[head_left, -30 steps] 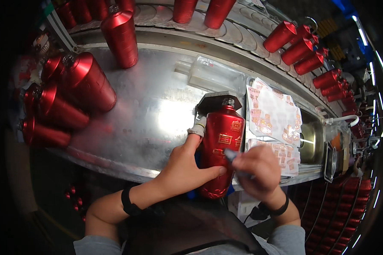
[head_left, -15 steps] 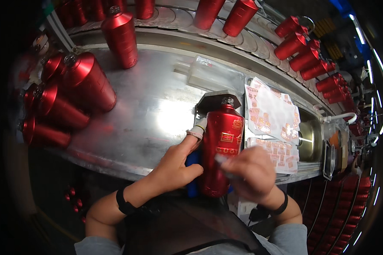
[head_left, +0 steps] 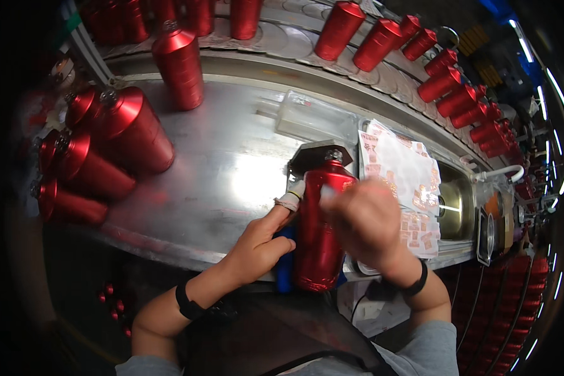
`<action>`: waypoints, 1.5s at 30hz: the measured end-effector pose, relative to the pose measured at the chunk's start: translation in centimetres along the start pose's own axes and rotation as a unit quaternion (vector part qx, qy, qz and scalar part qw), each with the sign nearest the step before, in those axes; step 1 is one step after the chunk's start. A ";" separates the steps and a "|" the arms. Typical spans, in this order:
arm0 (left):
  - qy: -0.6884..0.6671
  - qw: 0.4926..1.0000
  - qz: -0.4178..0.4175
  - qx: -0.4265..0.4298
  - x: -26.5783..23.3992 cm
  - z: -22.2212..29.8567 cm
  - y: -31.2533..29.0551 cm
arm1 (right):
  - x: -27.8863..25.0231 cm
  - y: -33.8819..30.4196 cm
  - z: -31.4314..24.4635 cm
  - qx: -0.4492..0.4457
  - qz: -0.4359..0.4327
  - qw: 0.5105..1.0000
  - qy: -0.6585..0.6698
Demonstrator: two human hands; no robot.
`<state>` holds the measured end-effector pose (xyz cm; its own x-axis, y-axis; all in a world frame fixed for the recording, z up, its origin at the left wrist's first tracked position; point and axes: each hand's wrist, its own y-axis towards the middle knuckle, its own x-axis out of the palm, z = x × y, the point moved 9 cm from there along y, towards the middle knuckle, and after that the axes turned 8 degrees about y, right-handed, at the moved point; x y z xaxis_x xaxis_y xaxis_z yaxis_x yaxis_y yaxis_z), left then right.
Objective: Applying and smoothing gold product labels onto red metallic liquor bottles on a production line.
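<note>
head view: at the left, a cluster of red metallic bottles [head_left: 141,135] with clear necks stands on a steel worktable [head_left: 213,150]. a single red bottle [head_left: 180,72] stands just right of the cluster, near the table's far edge. behind the table, a slat conveyor [head_left: 282,47] of overlapping plates curves from upper left to right, bearing a row of further red bottles [head_left: 373,45]. left of centre, the left hand [head_left: 260,247], with a black band at the wrist, lies along the left side of the handled bottle [head_left: 319,254]; a pale wrap [head_left: 289,200] covers part of one finger, and how firmly the hand presses cannot be told. the handled bottle is at the near edge of the table, its neck pointing away from the person, between a blue support [head_left: 285,260] below and a dark polygonal fixture [head_left: 310,156] behind its neck. a clear plastic box [head_left: 316,116] lies beyond. the right hand [head_left: 366,219], blurred and curled, is over the bottle's upper right side, apart from the left hand; whether its fingers grip anything cannot be told. farther right are printed label sheets [head_left: 404,166], a metal basin [head_left: 454,203], a white pipe [head_left: 501,175] and, at lower right, stacked rows of red bottles [head_left: 507,313].
</note>
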<state>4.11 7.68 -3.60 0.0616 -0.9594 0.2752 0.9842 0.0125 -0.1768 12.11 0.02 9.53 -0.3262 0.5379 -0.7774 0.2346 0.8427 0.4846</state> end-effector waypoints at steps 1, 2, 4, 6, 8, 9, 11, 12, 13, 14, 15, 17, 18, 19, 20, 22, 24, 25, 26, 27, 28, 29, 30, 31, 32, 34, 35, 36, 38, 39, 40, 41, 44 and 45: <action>0.003 1.000 0.003 0.000 -0.3 -0.3 0.1 | 0.9 -1.4 -2.2 -0.050 -0.013 0.998 0.028; -0.028 1.000 -0.001 -0.002 -0.3 -0.7 0.5 | 1.5 -2.5 -4.0 -0.099 -0.026 0.993 0.055; -0.062 0.998 -0.013 -0.011 -0.1 -1.0 0.9 | 2.0 -3.0 -4.8 -0.053 -0.073 0.982 0.165; -0.078 0.997 0.023 -0.017 -1.2 -0.2 0.5 | 0.7 -1.7 -2.3 0.028 0.001 0.989 0.144; -0.069 0.997 0.027 -0.013 -1.7 -0.3 0.8 | 0.1 -1.1 -0.9 0.030 0.049 0.997 0.060; -0.044 0.998 0.033 -0.029 -2.0 -0.5 1.2 | 1.0 -2.1 -1.5 0.008 0.046 0.996 0.070; -0.004 0.999 0.036 -0.040 -2.5 -1.3 1.7 | 2.1 -3.6 -2.2 0.077 0.042 0.987 0.134; 0.001 0.999 0.025 -0.042 -2.6 -1.6 2.1 | 2.7 -4.1 -1.5 0.150 0.049 0.965 0.208; -0.006 0.998 0.036 -0.041 -3.0 -1.8 2.6 | 2.7 -4.3 0.4 0.202 0.091 0.955 0.198; -0.013 0.998 0.050 -0.039 -3.3 -2.0 3.0 | 2.6 -4.7 2.2 0.252 0.133 0.940 0.189; -0.029 0.997 0.062 -0.023 -3.3 -1.9 3.6 | 2.9 -6.5 4.3 0.369 0.156 0.899 0.176; 0.000 0.998 0.062 -0.020 -3.0 -2.9 4.2 | 4.1 -11.5 7.6 0.473 0.260 0.792 0.285; 0.022 0.997 0.070 -0.017 -3.1 -3.2 4.4 | 4.0 -13.1 8.4 0.487 0.307 0.764 0.290; 0.010 0.998 0.059 -0.037 -3.2 -3.7 4.7 | 4.2 -13.6 8.9 0.487 0.316 0.760 0.291; 0.015 0.998 0.050 -0.042 -3.1 -3.8 4.8 | 4.3 -14.2 9.4 0.497 0.325 0.745 0.303; 0.000 0.997 0.078 -0.026 -3.5 -3.2 5.1 | 4.4 -13.7 9.8 0.509 0.343 0.725 0.313; -0.006 0.996 0.074 -0.047 -4.2 -3.6 4.6 | 3.3 -7.0 6.6 0.367 0.267 0.855 0.250; -0.006 0.996 0.070 -0.050 -4.3 -3.6 4.4 | 3.5 -7.2 6.9 0.369 0.268 0.854 0.250; -0.009 0.996 0.070 -0.047 -3.9 -3.5 4.5 | 3.7 -8.1 8.0 0.386 0.268 0.852 0.232; 0.002 0.996 0.073 -0.040 -3.5 -3.0 4.8 | 4.2 -8.7 9.1 0.399 0.270 0.849 0.218; 0.005 0.996 0.078 -0.035 -3.3 -2.9 5.2 | 4.1 -10.5 10.2 0.435 0.308 0.812 0.236; 0.017 0.997 0.073 -0.029 -3.1 -3.1 5.6 | 3.9 -11.9 11.6 0.475 0.304 0.790 0.240; 0.026 0.997 0.061 -0.029 -2.8 -3.2 5.5 | 3.8 -13.3 12.2 0.521 0.301 0.762 0.238; 0.026 0.997 0.071 -0.026 -3.0 -3.0 5.4 | 4.7 -14.2 12.9 0.512 0.334 0.729 0.309; 0.028 0.997 0.067 -0.028 -3.2 -3.1 5.5 | 4.7 -13.6 12.3 0.513 0.338 0.726 0.307; -0.009 0.997 0.077 -0.030 -3.9 -3.2 4.8 | 3.8 -10.8 9.6 0.439 0.392 0.731 0.346; -0.008 0.997 0.062 -0.034 -3.9 -2.9 4.7 | 3.2 -9.2 8.5 0.410 0.336 0.801 0.277; -0.005 0.998 0.057 -0.030 -3.8 -2.9 5.0 | 4.2 -9.1 8.7 0.385 0.330 0.814 0.284; 0.025 0.997 0.070 -0.028 -3.6 -3.1 5.2 | 4.4 -11.8 11.3 0.437 0.363 0.782 0.255; 0.022 0.997 0.074 -0.025 -3.2 -2.9 5.3 | 3.6 -12.7 12.3 0.498 0.305 0.793 0.174; 0.025 0.997 0.076 -0.020 -3.3 -2.7 5.3 | 3.5 -12.5 12.3 0.493 0.307 0.795 0.176; 0.018 0.997 0.073 -0.019 -3.2 -2.8 5.4 | 3.7 -12.6 11.7 0.464 0.337 0.783 0.241; -0.016 0.998 0.054 -0.023 -3.6 -3.3 5.3 | 3.4 -10.7 9.5 0.388 0.365 0.776 0.339; -0.023 0.998 0.044 -0.026 -3.5 -3.3 5.3 | 3.9 -11.6 10.4 0.425 0.346 0.776 0.311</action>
<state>8.59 10.14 -8.57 0.1563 -0.9415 0.2986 0.9648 0.0808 -0.2502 17.67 -7.85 -3.32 -0.1693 0.9853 0.0239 0.9843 0.1678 0.0553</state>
